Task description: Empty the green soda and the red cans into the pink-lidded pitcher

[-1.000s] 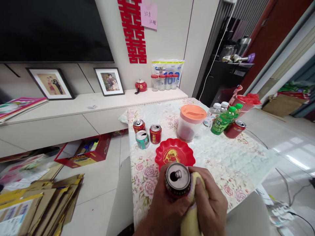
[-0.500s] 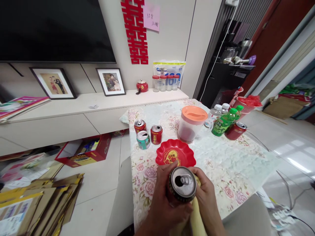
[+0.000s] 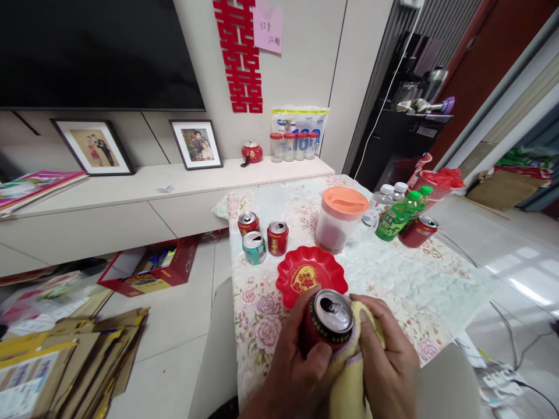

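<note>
An opened dark red drink can (image 3: 332, 314) is upright but tilted, close in front of me. My left hand (image 3: 297, 355) wraps round its left side, closed. At the can's right, my right hand (image 3: 384, 343) is closed on a yellow cloth (image 3: 349, 378) that presses against the can's side; part of the cloth hangs below. Just beyond the can lies a red scalloped plate (image 3: 288, 282) with a gold print. Two red cans, one of them a nearer red can (image 3: 278, 238), and a teal can (image 3: 254, 248) stand left of the plate.
A lidded plastic jug (image 3: 340, 218) stands behind the plate. To the right are a green bottle (image 3: 399, 218), clear bottles (image 3: 384, 201) and another red can (image 3: 419, 231). Flowered cloth covers the table (image 3: 257, 314). Flattened cardboard (image 3: 87, 361) lies on the floor at left.
The can has shifted slightly right and tilted. My right hand has moved right and up with the cloth, and more of the cloth shows beside the can.
</note>
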`<state>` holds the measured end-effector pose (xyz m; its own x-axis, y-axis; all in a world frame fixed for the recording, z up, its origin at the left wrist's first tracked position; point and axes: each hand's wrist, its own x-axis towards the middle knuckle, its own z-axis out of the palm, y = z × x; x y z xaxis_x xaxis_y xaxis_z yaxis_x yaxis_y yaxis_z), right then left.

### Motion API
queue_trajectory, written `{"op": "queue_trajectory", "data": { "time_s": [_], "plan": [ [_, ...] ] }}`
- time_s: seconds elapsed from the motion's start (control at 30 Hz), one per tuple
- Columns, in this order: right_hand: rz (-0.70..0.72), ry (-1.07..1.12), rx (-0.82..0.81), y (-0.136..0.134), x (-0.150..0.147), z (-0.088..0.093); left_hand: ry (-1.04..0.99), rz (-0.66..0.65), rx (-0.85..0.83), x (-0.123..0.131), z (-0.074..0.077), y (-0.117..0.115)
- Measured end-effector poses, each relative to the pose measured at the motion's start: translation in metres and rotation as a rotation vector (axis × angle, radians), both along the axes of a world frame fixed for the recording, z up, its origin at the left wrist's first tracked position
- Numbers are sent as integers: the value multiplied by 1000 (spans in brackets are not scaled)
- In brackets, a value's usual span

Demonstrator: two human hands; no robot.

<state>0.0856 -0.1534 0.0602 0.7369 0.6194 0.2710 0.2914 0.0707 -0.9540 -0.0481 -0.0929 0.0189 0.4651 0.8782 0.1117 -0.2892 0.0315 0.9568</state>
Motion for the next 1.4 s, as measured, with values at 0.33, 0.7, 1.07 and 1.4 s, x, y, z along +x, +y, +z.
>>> {"op": "queue_trajectory", "data": {
  "time_s": [0.33, 0.7, 1.07, 1.4],
  "plan": [
    [222, 451, -81, 13, 15, 8, -33, -87, 74, 7, 9, -9],
    [298, 321, -105, 14, 5, -19, -193, 37, -38, 12, 12, -9],
    [160, 12, -32, 2, -11, -25, -174, 138, -11, 8, 10, 5],
    [174, 137, -53, 1, 15, 5, -161, -99, -84, 9, 11, 0]
  ]
}}
